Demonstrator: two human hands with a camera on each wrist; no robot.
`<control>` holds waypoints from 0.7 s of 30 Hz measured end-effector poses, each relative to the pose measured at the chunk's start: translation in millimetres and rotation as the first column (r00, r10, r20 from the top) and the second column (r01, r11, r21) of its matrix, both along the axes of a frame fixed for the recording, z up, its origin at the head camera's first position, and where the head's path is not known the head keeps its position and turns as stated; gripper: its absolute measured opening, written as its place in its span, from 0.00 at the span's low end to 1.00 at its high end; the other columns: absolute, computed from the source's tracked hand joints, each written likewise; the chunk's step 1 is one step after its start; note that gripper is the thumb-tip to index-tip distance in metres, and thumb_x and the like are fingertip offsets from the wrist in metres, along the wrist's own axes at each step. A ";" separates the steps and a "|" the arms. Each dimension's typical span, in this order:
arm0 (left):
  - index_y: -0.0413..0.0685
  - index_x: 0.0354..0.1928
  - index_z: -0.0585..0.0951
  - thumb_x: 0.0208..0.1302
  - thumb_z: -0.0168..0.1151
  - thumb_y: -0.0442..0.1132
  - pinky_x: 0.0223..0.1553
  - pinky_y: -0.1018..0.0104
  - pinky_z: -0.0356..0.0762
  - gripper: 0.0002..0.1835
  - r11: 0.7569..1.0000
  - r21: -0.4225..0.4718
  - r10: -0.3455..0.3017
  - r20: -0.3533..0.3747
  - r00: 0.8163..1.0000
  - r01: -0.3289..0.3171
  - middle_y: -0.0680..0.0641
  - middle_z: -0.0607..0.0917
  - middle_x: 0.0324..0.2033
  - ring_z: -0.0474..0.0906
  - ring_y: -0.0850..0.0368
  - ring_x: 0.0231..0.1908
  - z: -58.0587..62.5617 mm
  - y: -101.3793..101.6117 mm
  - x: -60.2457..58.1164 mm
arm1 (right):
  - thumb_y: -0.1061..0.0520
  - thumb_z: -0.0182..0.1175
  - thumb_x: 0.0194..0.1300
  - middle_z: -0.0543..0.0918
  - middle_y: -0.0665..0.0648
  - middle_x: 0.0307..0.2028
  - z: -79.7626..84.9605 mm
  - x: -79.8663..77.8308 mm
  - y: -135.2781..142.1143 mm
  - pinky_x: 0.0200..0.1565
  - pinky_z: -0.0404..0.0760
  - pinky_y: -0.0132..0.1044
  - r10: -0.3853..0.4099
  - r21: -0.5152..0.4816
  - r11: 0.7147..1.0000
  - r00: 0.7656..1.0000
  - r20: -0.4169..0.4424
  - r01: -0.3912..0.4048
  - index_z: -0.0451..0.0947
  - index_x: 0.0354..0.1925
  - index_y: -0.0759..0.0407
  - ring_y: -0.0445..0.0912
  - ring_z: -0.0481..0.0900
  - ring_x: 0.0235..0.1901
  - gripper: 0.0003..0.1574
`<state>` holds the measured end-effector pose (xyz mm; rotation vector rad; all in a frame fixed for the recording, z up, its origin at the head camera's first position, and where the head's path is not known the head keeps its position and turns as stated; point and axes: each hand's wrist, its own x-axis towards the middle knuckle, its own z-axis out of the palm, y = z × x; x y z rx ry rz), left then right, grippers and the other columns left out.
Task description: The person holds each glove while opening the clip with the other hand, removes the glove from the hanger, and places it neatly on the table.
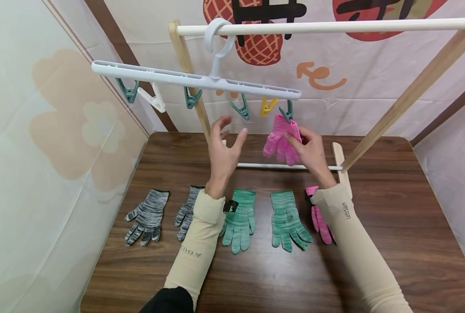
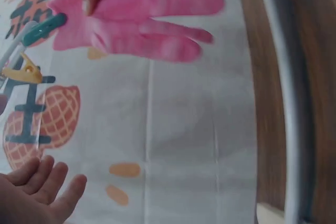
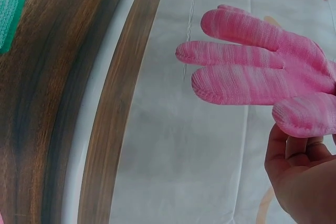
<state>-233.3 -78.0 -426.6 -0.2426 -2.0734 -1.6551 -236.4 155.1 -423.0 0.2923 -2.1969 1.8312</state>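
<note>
A pink glove [image 1: 282, 141] hangs fingers down from the green clip [image 1: 287, 111] at the right end of the light grey hanger [image 1: 252, 88]. My right hand [image 1: 312, 150] pinches the glove's cuff edge between thumb and fingers. In the right wrist view the glove [image 3: 252, 61] spreads its fingers beside my curled fingers. My left hand [image 1: 223, 152] is raised below the hanger with fingers and thumb apart, holding nothing. It is nearest to another green clip [image 1: 241, 108]. A yellow clip [image 1: 268, 106] sits between that clip and the glove's clip.
The hanger hooks over a rack's white rod [image 1: 346, 27]. On the wooden table [image 1: 404, 243] lie two grey gloves [image 1: 148, 215], two green gloves [image 1: 289, 219] and another pink glove [image 1: 321, 221], partly covered by my right sleeve. A white clip [image 1: 153, 98] hangs at the hanger's left.
</note>
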 end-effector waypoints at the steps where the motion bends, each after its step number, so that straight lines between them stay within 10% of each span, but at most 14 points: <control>1: 0.43 0.71 0.71 0.69 0.68 0.48 0.71 0.48 0.71 0.33 1.000 0.015 -0.016 0.008 1.000 0.016 0.44 0.77 0.68 0.71 0.55 0.70 2.6 2.1 -2.0 | 0.65 0.67 0.69 0.80 0.41 0.25 0.5 0.8 -0.4 0.26 0.66 0.25 -0.001 -0.001 1.000 1.000 0.003 0.001 0.84 0.42 0.74 0.33 0.69 0.24 0.10; 21: 0.43 0.61 0.83 0.64 0.74 0.39 0.69 0.54 0.72 0.24 0.968 0.117 -0.232 0.088 0.969 0.221 0.42 0.86 0.60 0.79 0.54 0.64 29.0 34.7 -40.0 | 0.64 0.66 0.70 0.85 0.54 0.31 -5.6 2.7 0.4 0.29 0.74 0.26 0.049 0.046 0.998 0.997 0.066 -0.052 0.85 0.46 0.73 0.40 0.77 0.26 0.11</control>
